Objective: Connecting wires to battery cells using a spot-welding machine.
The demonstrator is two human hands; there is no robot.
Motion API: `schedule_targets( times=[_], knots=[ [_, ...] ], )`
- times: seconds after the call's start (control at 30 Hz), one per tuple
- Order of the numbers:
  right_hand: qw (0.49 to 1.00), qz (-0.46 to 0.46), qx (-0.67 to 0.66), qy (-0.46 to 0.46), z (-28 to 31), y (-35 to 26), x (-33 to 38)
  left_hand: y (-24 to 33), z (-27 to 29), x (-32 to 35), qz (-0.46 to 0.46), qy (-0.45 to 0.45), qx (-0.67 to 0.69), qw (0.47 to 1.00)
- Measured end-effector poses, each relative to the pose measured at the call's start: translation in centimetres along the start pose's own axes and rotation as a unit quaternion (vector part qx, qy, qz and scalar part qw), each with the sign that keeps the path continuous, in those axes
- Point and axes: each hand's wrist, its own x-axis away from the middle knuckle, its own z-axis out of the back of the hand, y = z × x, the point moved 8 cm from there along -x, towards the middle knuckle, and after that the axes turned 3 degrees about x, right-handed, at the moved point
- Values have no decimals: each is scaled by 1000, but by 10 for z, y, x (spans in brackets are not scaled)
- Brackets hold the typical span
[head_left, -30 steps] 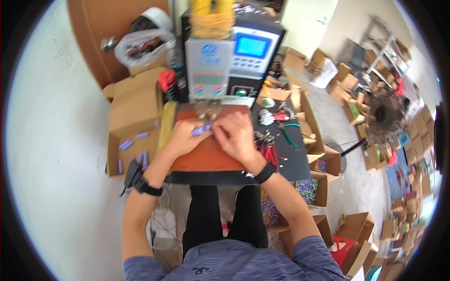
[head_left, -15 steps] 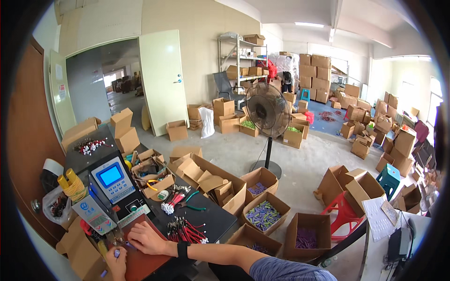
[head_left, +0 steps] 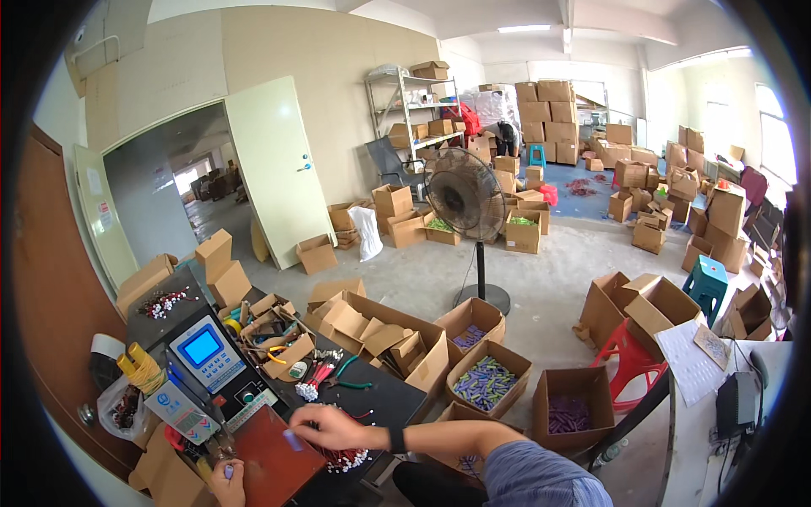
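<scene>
The head is turned up and away toward the room, so the work sits at the lower left edge of the view. The right hand (head_left: 325, 427) reaches across the red-brown mat (head_left: 274, 460) on the dark bench (head_left: 397, 401), its fingers closed in a narrow grip on a small pale purple cell (head_left: 292, 440), held just above the mat. The left hand (head_left: 226, 482) is low at the near left, close under the spot-welding machine (head_left: 198, 372) with its blue screen; it seems to pinch another small piece, but its grip is too cut off at the edge to tell for sure.

Just right of the right hand lies a bundle of red wires with white plugs (head_left: 346, 456); farther back lie green-handled pliers (head_left: 346, 376).

As a judgement: to do this step well, the eyes should be on the mat, since both hands are bringing small pieces together near the machine's tip. The cell is best kept square between the fingertips, with the wrist resting on the mat for steadiness and clear of the loose wires.
</scene>
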Motion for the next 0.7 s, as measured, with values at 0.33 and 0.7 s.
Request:
schedule_targets(
  times=[0.33, 0.7],
  knots=[
    [887, -267, 279, -254, 147, 62, 168, 45, 8, 8, 32, 14, 153, 988],
    [913, -213, 321, -131, 41, 122, 85, 114, 7, 9, -227, 48, 2, 973]
  ],
)
